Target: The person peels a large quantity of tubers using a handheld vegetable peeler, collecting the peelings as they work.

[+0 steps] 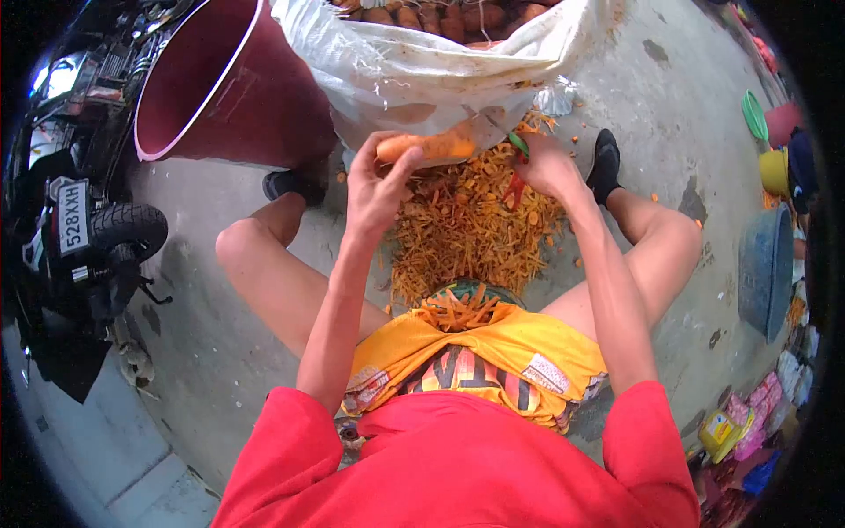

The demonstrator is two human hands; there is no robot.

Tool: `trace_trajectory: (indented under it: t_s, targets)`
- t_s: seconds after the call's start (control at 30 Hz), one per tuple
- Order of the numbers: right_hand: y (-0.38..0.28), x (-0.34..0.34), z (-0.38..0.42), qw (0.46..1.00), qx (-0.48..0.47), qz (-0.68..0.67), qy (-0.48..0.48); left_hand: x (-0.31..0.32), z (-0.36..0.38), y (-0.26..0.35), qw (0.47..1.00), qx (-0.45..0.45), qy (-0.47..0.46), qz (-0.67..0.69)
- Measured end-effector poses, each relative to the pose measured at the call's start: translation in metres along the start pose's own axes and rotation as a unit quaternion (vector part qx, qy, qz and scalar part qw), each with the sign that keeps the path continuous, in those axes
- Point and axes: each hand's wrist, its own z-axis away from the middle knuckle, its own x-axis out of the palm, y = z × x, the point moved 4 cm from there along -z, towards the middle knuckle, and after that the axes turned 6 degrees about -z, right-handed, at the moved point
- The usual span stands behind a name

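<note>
My left hand (380,187) is wrapped around the thick end of a carrot (429,146), which points right, in front of the white sack. Patches of bright orange show along the carrot, with a browner area near its far end. Just right of the carrot, my right hand (547,165) is closed on a peeling tool (519,143) with green and red on its handle; the thin blade is hard to make out. Below both hands lies a heap of carrot peelings (466,231). More orange strips (459,310) rest on the yellow shorts.
A white sack (422,84) of unpeeled carrots (453,19) stands ahead. To its left is a tilted maroon bucket (264,106). A motorcycle (66,229) is at far left. A blue-grey basin (764,273) and a yellow container (720,433) sit on the right.
</note>
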Motion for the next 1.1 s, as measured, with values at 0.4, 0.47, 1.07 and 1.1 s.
trace_trajectory:
  t_s: [0.4,0.47,1.07,1.1]
  targets:
    - [-0.066,-0.008,0.02,0.976,-0.179,-0.1,-0.068,0.037,0.018,-0.03,0.887,-0.303,-0.072,0.341]
    - [-0.069,-0.007,0.022,0.972,-0.197,-0.109,-0.068,0.037,0.016,-0.021,0.962,-0.183,-0.064,0.192]
    - [-0.04,-0.041,0.0,0.986,-0.076,-0.145,0.041,0.02,0.006,0.003,0.915,-0.167,-0.072,0.361]
    - [-0.054,-0.048,0.009,0.957,-0.097,-0.266,0.062,0.022,0.008,-0.005,0.863,-0.24,-0.094,0.434]
